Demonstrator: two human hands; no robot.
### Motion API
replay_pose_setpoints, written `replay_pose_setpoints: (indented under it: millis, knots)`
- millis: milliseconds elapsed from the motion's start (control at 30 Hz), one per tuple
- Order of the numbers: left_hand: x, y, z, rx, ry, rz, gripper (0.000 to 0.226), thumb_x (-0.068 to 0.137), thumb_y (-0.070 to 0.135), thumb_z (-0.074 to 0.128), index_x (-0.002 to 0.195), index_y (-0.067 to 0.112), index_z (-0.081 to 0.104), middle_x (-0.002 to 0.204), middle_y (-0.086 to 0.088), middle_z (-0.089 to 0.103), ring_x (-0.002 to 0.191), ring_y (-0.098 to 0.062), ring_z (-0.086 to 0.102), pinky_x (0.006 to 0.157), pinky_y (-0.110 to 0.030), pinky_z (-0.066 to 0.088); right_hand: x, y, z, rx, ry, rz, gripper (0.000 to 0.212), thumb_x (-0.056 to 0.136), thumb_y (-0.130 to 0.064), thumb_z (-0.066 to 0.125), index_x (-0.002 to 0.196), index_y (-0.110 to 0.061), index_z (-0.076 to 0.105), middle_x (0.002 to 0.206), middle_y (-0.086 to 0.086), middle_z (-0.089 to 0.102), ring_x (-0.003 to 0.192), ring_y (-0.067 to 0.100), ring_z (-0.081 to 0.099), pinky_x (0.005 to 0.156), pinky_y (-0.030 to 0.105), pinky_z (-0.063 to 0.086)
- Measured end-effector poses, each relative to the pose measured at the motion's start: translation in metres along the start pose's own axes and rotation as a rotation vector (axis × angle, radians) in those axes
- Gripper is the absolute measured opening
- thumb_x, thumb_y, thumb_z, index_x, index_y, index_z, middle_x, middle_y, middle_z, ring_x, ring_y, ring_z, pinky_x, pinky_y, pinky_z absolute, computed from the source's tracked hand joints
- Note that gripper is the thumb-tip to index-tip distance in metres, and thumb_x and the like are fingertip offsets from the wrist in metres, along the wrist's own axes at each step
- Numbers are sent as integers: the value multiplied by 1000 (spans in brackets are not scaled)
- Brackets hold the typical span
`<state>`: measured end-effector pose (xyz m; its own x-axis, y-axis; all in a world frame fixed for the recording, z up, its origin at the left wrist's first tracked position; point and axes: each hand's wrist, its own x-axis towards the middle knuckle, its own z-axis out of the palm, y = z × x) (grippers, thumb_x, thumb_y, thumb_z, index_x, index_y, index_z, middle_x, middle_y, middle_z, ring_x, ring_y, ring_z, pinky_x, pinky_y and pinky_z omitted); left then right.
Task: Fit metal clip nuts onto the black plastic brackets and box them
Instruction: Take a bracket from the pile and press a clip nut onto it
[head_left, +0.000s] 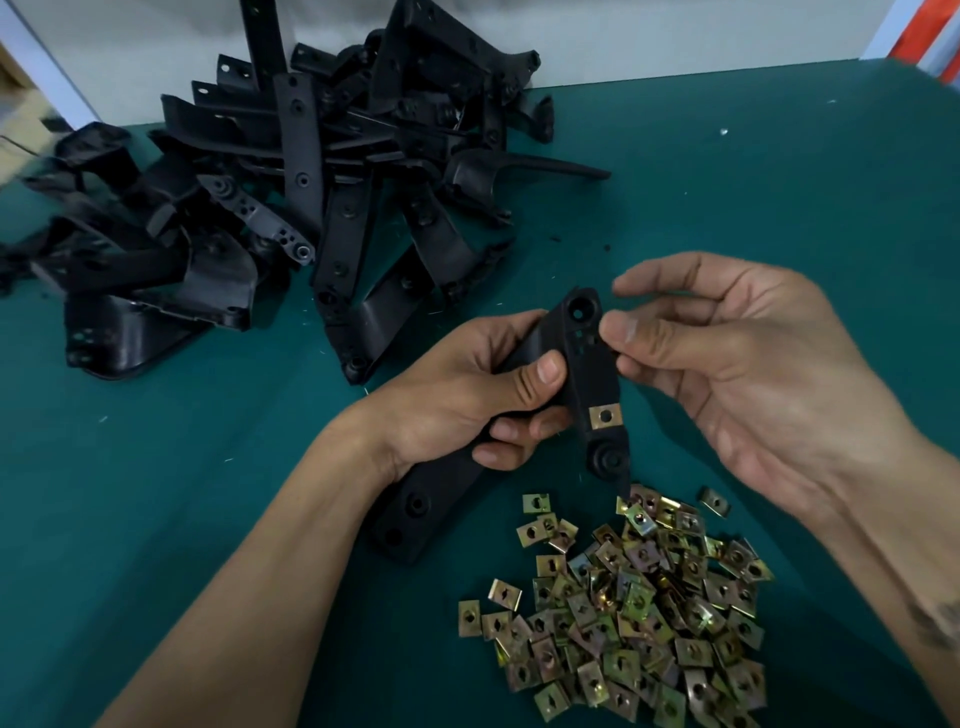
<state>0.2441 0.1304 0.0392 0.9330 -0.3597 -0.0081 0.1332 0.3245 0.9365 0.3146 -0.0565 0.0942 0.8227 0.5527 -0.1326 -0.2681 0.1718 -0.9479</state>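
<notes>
A heap of black plastic brackets (291, 208) lies toward the far left corner of the green surface (779, 208), piled against the pale wall behind it. The pieces are matte black, long and flat or curved, with round holes along their length; several cross and lean over one another.

Nearer the middle, the left hand (467, 405) grips one bracket (582, 364) with its thumb over the front and its fingers curled underneath. This held bracket stands tilted above the surface, its upper end carrying a round hole and some small square openings, its lower end a round boss. A brass-coloured clip nut (605, 416) sits clipped onto its edge just above that boss. A wider black part of the bracket runs down under the left wrist.

The right hand (737, 374) is mostly open, palm turned inward, with its thumb and forefinger touching the upper end of the held bracket; whether they pinch anything small there cannot be told.

Toward the near edge, below the hands, lies a loose pile of clip nuts (639, 613), small squarish yellow-zinc plates, each with a central hole.
</notes>
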Motion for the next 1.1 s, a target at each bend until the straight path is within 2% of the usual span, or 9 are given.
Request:
replay_pose_setpoints:
  millis: [300,633,767,900,1100]
  knots:
    - [0,1,-2,-10,20,15,39,95,31,62,122,6,53,68,-3,49,47,-4,34,40,-16,34,2,-3,0,43,45,27,30,62,-2,74,92,-2,68,73,10,74,63,15,71,59,18,56]
    - [1,1,0,22,35,9,34,96,27,56,121,5,50,68,-6,47,47,-4,34,39,-16,33,-2,-1,5,-116,81,-170,23,61,-7,78,80,-4,65,67,9,73,64,18,71,59,19,55]
    - [0,2,2,31,33,5,24,97,22,51,115,6,53,67,-4,47,47,-4,33,39,-17,31,-1,0,4,-171,88,-193,22,61,-9,78,78,-5,66,66,8,72,63,21,70,59,21,55]
    - [1,3,3,47,41,-1,25,98,21,50,116,5,49,67,-5,46,48,-6,31,39,-17,31,-1,3,4,-215,82,-210,19,63,-10,80,76,-9,67,65,6,72,62,20,68,60,22,56]
    - [2,1,4,31,25,14,18,96,24,53,107,9,54,66,-5,47,47,-5,32,39,-17,32,-4,7,5,-55,81,-140,27,60,-9,80,83,-7,67,67,6,70,62,16,67,60,20,55]
